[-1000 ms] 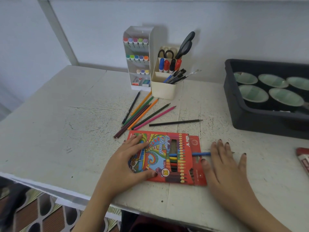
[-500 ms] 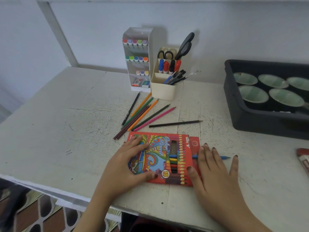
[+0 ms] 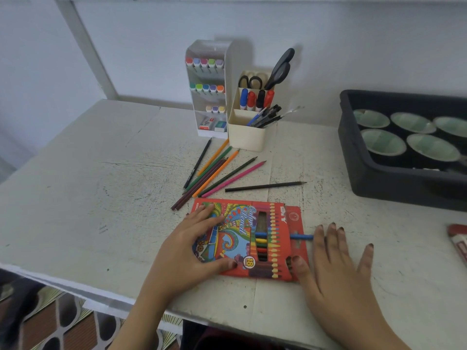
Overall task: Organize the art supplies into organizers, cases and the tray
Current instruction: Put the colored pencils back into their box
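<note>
A red colour-pencil box (image 3: pixel 275 267) lies flat near the table's front edge, with several pencils showing in its window. My left hand (image 3: pixel 192 248) presses on its left half, fingers spread and thumb along the lower edge. A blue pencil (image 3: pixel 302 236) sticks out of the box's right end. My right hand (image 3: pixel 336 269) lies flat on the table beside that end, fingers straight over the pencil's outer part. Several loose colour pencils (image 3: pixel 217 173) and a black pencil (image 3: pixel 265 186) lie behind the box.
A white marker organizer (image 3: pixel 228 79) and a cream holder (image 3: pixel 249 140) with pens and scissors stand at the back. A black tray (image 3: pixel 379 183) with pale green round cups sits at the right. A red-and-white item (image 3: pixel 458 241) lies at the right edge.
My right hand slid left over the blue pencil onto the box's end, then moved back to the right. The left hand and the box stayed put.
</note>
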